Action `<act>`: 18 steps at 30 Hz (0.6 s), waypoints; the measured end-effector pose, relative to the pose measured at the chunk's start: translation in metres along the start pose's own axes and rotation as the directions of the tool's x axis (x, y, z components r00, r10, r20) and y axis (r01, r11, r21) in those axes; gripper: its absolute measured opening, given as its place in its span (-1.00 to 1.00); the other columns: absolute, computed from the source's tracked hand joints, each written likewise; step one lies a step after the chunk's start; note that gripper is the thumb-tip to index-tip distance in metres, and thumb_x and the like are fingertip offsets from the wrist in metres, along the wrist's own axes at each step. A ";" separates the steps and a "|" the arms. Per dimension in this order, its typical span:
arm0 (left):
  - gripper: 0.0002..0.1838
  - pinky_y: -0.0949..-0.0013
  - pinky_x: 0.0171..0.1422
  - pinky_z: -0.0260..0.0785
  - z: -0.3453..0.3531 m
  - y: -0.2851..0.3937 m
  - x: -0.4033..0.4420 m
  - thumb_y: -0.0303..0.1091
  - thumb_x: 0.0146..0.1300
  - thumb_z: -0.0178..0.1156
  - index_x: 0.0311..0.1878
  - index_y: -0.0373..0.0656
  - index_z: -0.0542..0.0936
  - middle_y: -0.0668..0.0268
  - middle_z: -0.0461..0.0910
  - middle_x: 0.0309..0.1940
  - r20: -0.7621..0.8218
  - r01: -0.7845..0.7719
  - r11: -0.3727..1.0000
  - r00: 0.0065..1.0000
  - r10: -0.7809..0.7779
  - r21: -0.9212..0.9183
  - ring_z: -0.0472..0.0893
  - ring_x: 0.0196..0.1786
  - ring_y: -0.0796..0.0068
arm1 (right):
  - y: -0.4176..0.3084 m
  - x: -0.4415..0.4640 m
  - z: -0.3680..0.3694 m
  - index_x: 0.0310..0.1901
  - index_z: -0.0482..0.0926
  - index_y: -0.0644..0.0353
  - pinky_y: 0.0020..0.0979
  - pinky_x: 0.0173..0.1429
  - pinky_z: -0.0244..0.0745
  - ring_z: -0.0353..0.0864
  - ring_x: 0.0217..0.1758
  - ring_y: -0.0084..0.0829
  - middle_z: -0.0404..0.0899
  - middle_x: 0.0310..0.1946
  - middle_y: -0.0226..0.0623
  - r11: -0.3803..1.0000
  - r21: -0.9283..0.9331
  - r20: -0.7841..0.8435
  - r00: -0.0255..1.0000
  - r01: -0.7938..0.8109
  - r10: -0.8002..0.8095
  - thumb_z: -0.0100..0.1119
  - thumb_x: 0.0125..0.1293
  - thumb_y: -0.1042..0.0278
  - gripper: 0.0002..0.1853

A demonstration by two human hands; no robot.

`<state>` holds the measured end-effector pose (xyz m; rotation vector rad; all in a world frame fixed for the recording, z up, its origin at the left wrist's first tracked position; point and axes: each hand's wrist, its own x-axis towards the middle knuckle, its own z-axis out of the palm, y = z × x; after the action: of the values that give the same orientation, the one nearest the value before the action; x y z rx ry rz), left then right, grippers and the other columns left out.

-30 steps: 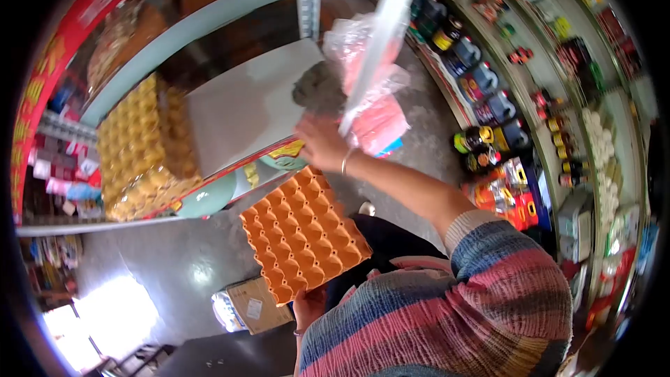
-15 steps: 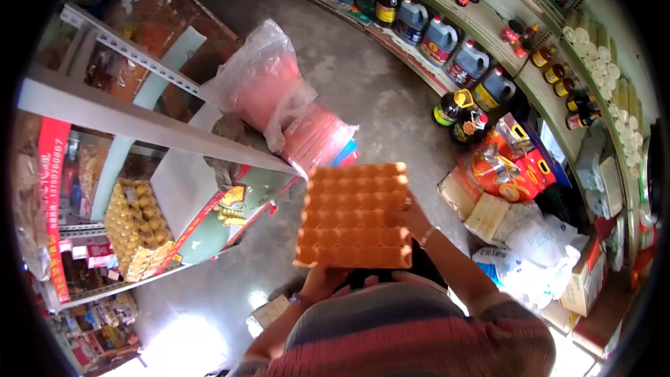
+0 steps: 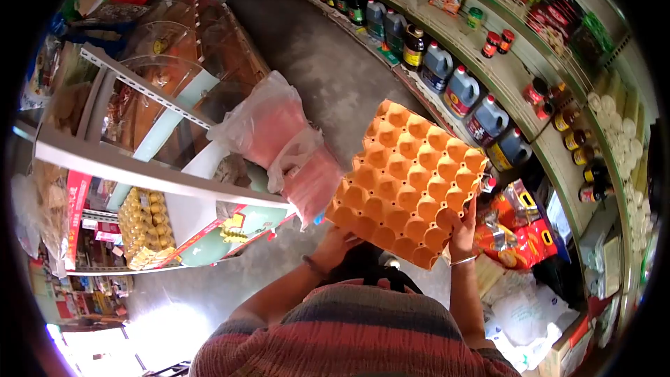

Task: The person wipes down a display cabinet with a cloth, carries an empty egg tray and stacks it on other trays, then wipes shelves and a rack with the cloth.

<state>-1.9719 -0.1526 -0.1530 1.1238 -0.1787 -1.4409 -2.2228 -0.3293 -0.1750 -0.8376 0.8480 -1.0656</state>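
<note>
An orange moulded egg tray (image 3: 413, 180) with rows of bare cups is held up in front of my body, its face tilted toward the camera. My right hand (image 3: 460, 234) grips its right edge, thumb over the top side and the other fingers mostly hidden behind. At the lower left corner, my left hand (image 3: 336, 246) supports the tray, with the fingertips reaching under its edge. Whether several trays are stacked cannot be told from this angle. Just beyond the left corner hangs a clear plastic bag with pink bags (image 3: 307, 167).
To the left stands a glass-fronted display counter (image 3: 167, 174) with a pack of round golden items (image 3: 145, 222). Shelves on the right carry large jugs (image 3: 462, 91), bottles and jars. Red packages (image 3: 520, 244) and white plastic bags (image 3: 525, 311) lie on the floor at right.
The egg tray has swung from nearly square to a slanted pose, moving up and right, its cups now facing me more. Both hands moved with it, and the view has shifted.
</note>
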 end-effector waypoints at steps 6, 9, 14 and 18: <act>-0.39 -0.06 0.37 0.22 0.000 0.080 0.084 -0.16 0.28 0.16 0.36 -0.02 0.27 0.27 0.39 0.25 -0.006 0.002 0.963 1.000 -0.004 -0.271 0.38 0.30 0.24 | -0.030 0.132 0.053 0.48 -0.10 0.09 -0.39 0.06 0.49 0.55 0.01 -0.41 0.53 0.04 -0.24 0.998 -0.060 0.083 0.997 0.002 0.003 0.14 0.12 0.69 -0.08; -0.44 0.08 0.35 0.28 0.009 0.123 0.130 -0.15 0.32 0.12 0.35 -0.06 0.28 0.23 0.40 0.24 -0.006 -0.018 0.965 1.000 0.017 -0.261 0.42 0.26 0.24 | -0.047 0.194 0.078 0.48 -0.03 0.05 -0.36 0.13 0.48 0.52 0.12 -0.35 0.45 0.16 -0.19 0.991 -0.135 0.146 0.989 0.020 0.000 0.12 0.11 0.66 -0.11; -0.51 0.19 0.27 0.36 0.011 0.182 0.210 -0.27 0.39 0.04 0.33 -0.20 0.28 0.21 0.45 0.18 -0.045 0.032 0.992 0.998 -0.038 -0.124 0.47 0.20 0.31 | -0.069 0.286 0.111 0.48 -0.06 0.08 -0.42 -0.01 0.50 0.57 -0.05 -0.43 0.54 0.01 -0.24 0.993 -0.116 0.115 0.993 -0.006 0.019 0.10 0.11 0.68 -0.10; -0.53 0.29 0.13 0.43 0.025 0.215 0.268 -0.31 0.32 0.11 0.24 -0.28 0.36 0.23 0.50 0.09 -0.122 0.008 0.999 0.992 -0.002 0.052 0.53 0.09 0.40 | -0.061 0.362 0.116 0.48 -0.03 0.07 -0.42 -0.05 0.51 0.56 -0.05 -0.43 0.52 0.05 -0.21 0.989 -0.105 0.142 0.983 -0.101 0.115 0.07 0.13 0.64 -0.14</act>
<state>-1.7859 -0.4415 -0.1297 1.2523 -0.1277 -1.3737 -2.0508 -0.6707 -0.1328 -0.9308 0.8155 -0.8611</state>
